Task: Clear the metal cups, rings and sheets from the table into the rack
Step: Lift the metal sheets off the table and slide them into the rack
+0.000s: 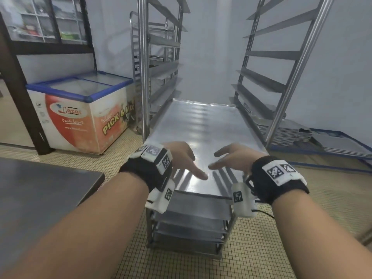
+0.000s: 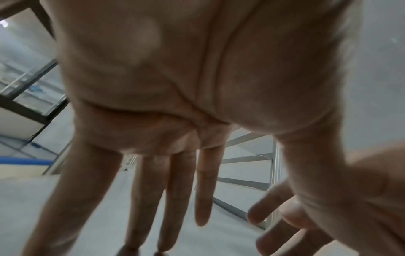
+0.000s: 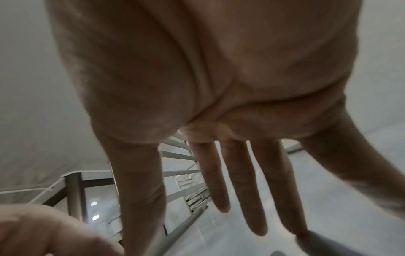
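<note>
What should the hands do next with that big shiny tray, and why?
Probably draw both hands back and turn to the table for more. The left hand and right hand are open above the metal sheet, which already lies deep between the rack rails.

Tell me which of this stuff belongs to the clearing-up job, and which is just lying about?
Part of the job:
rack
metal sheet lying in it
left hand and right hand, both open above the sheet

Just lying about:
freezer chest
stacked trays on the floor
second rack behind
</note>
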Motion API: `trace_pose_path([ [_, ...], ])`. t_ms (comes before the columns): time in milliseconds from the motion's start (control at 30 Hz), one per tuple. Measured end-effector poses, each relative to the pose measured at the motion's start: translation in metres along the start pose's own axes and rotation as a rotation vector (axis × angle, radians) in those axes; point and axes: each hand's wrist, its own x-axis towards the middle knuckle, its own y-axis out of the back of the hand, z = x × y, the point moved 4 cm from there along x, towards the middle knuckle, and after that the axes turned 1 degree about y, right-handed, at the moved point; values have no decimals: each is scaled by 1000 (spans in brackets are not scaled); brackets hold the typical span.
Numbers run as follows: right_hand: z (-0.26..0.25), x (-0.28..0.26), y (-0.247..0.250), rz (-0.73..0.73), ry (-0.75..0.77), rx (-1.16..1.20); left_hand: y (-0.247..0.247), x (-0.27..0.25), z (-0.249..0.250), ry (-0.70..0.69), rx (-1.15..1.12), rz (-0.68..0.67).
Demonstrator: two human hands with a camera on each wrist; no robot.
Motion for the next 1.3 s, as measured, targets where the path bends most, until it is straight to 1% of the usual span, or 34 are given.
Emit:
trace_pose_path([
  [67, 1, -18, -16, -105, 46, -65, -15, -7, -8, -30, -3, -19],
  [100, 2, -24, -23, -136, 74, -103, -23, -10, -10, -46, -3, -16],
  [133, 5, -29, -30, -135, 94, -132, -31, -13, -12, -59, -1, 1],
  [200, 11, -36, -41, -54, 119, -171, -47, -16, -16, -88, 28, 73],
  [267, 18, -37, -53, 41, 152, -264, -59, -14, -21, -126, 102, 157],
  [367, 28, -30, -67, 152, 222, -406, -65, -9, -23, -201, 183, 339],
  [433, 29, -33, -69, 211, 237, -435, -66, -9, -20, -212, 234, 394],
  [567, 33, -38, -64, 373, 286, -531, -58, -7, -15, -200, 271, 405],
  [633, 41, -36, -59, 424, 270, -543, -54, -2, -15, -199, 275, 397],
  [767, 56, -24, -52, 429, 226, -539, -46, 16, -18, -198, 264, 395],
  [900, 62, -2, -43, 455, 216, -552, -38, 36, -18, -192, 256, 409],
  [1100, 63, 41, -30, 449, 206, -536, -21, 79, -19, -172, 250, 407],
  [1300, 68, 91, -22, 450, 194, -542, 0, 121, -21, -192, 271, 438],
])
